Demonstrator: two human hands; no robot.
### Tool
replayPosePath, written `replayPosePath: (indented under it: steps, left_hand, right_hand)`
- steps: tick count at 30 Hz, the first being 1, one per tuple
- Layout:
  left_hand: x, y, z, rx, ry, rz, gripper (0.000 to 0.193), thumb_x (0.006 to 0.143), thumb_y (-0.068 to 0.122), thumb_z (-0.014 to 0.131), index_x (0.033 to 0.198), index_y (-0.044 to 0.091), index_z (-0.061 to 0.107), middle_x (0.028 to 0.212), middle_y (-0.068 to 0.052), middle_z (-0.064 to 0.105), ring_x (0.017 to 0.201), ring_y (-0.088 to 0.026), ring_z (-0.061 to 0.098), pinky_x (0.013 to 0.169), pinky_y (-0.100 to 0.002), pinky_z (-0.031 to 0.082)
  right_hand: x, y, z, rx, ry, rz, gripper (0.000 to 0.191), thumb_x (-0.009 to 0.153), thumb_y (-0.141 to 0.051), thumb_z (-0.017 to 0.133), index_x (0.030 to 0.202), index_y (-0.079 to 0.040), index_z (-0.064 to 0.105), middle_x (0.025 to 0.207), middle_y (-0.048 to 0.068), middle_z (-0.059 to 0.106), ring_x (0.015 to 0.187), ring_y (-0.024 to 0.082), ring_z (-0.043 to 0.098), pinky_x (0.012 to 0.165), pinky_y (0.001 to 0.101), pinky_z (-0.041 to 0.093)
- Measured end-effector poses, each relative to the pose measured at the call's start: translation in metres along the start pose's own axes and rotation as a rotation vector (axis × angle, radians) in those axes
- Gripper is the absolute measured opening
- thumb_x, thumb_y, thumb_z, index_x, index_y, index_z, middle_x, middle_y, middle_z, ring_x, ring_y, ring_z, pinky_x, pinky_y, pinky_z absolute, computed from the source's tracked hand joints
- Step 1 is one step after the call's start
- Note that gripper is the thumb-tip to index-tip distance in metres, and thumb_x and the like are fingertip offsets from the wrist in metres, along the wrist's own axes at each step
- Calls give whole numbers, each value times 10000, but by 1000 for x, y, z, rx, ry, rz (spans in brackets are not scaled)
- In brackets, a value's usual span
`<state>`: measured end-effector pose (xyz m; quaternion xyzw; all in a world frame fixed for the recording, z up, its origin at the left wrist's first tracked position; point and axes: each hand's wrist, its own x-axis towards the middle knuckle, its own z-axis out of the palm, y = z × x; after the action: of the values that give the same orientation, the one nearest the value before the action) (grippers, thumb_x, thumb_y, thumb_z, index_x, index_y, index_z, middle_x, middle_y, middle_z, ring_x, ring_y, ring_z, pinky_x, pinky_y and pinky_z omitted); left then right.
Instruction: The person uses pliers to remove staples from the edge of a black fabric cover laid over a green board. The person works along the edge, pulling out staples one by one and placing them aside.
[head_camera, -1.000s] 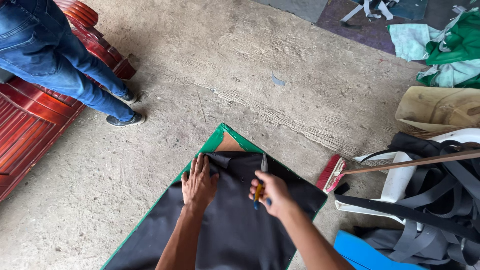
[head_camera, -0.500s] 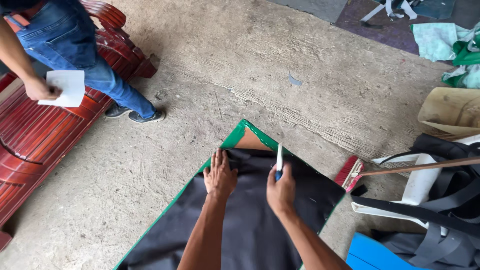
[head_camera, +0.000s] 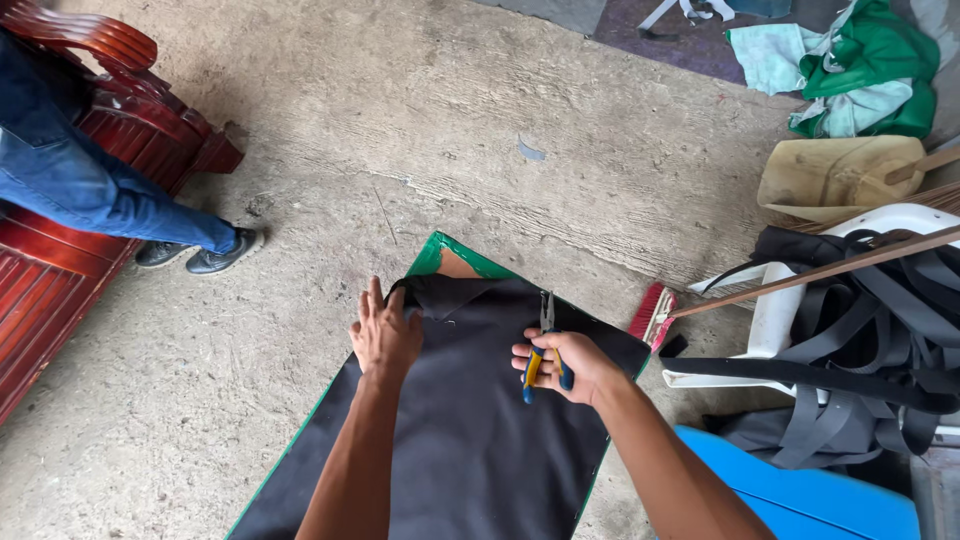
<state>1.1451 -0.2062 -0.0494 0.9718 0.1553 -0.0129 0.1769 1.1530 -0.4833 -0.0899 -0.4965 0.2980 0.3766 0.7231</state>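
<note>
Fingers (head_camera: 372, 300) of the left hand (head_camera: 386, 335) lie spread and flat on the black fabric sheet (head_camera: 470, 440), near its folded top corner, grasping nothing. Right hand (head_camera: 565, 365) is clenched around the yellow-and-blue handles of a pair of pliers (head_camera: 545, 345), whose metal nose points away from the person, over the sheet's upper edge. That sheet lies on a green-edged board (head_camera: 440, 258) on the concrete floor (head_camera: 400, 120). Just right of it lies a red-bristled broom (head_camera: 655, 312); beyond, a white plastic chair (head_camera: 785, 320) draped with black straps (head_camera: 870, 330). At left another person's jeans-clad leg (head_camera: 90, 190) stands beside a red wooden bench (head_camera: 50, 290)
</note>
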Motion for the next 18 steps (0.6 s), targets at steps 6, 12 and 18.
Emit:
replayPosePath:
  steps: [6,12,18]
  left_hand:
    - [-5,-20,-6,-75,46,-44,579,922,434,669,1424,200,498,1601,-108,401,1439,-326,419,1142,-522,348]
    - [-23,-57,-9,-58,-112,-215,779,917,641,532,1518,171,375,1462,-142,522,1329,-369,507,1069,-567,379]
    - [-37,-68,0,-88,-236,-288,742,930,740,434,1406,180,528,1337,-160,634,1293,-384,576,1073,-560,422]
  right_hand:
    - [-5,-11,-4,-70,-12,59,307,970,-167,544,1262,-86,593,1175,158,695,1118,324,696,909,541,572]
    - [-3,-15,11,-156,87,2,251,984,-266,610,1164,-91,615,969,93,661,894,279,716,764,454,630]
    - [-1,7,40,-280,308,-347,209,997,-256,634,1006,-62,559,740,48,542,581,173,540,530,363,527]
